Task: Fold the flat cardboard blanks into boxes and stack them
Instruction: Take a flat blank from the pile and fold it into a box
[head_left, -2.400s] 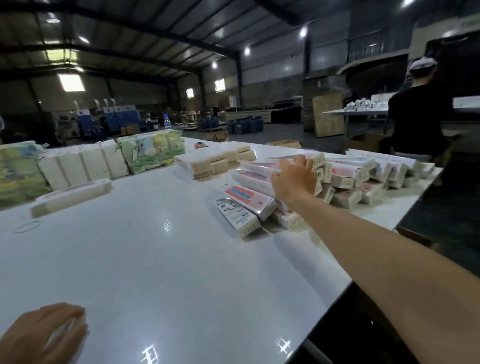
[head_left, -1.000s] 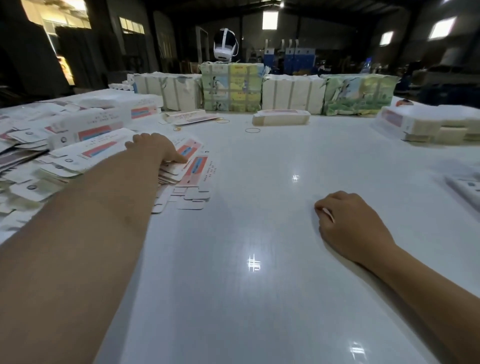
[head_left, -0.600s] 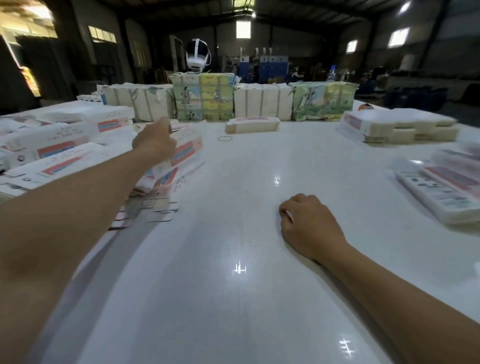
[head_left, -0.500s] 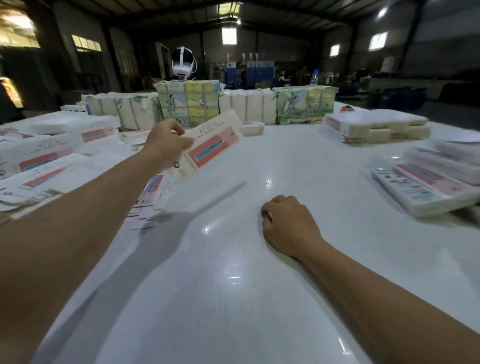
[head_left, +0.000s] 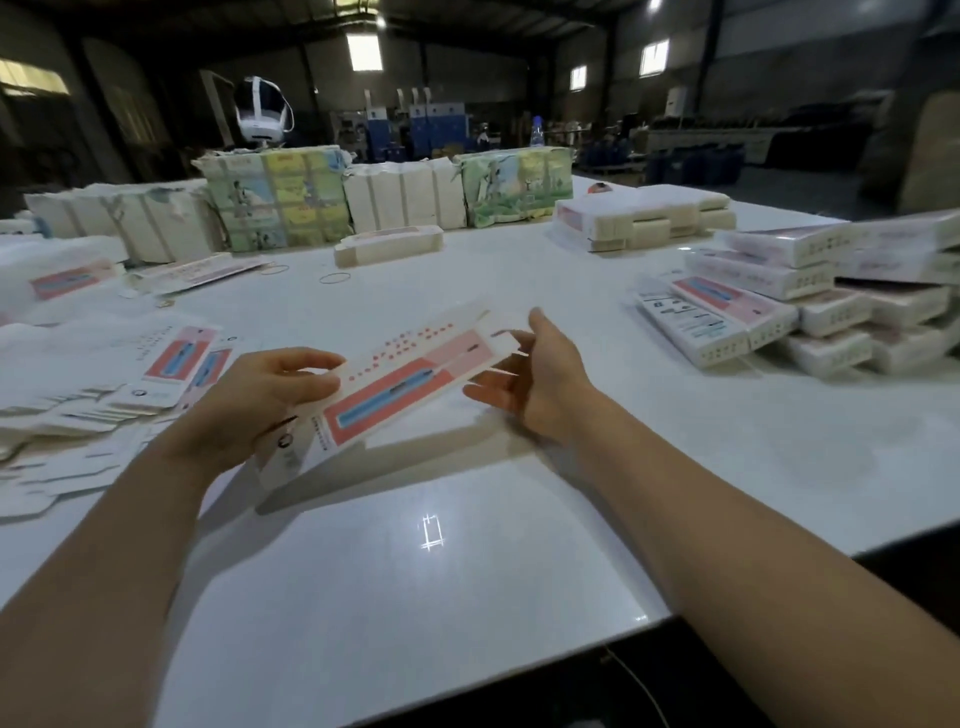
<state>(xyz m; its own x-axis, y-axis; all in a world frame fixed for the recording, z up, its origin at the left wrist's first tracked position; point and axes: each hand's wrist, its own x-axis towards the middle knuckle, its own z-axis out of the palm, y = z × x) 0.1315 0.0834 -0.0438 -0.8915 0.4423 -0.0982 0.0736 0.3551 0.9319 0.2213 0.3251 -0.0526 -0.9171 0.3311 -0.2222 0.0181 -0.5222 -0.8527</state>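
A flat cardboard blank, white with a red and blue panel, is held above the white table in front of me. My left hand pinches its near left end between thumb and fingers. My right hand is at its far right end, fingers loosely spread, fingertips touching the end flaps. More flat blanks lie spread on the left of the table. Folded boxes are stacked on the right.
Wrapped bundles line the far edge, with a white headset behind them. A single box and a low pile of blanks lie beyond the middle. Rubber bands lie on the table. The table's near right edge drops off.
My left hand has lifted one blank off the left pile and brought it to the middle. My right hand has left the table, uncurled, and reached the blank's other end.
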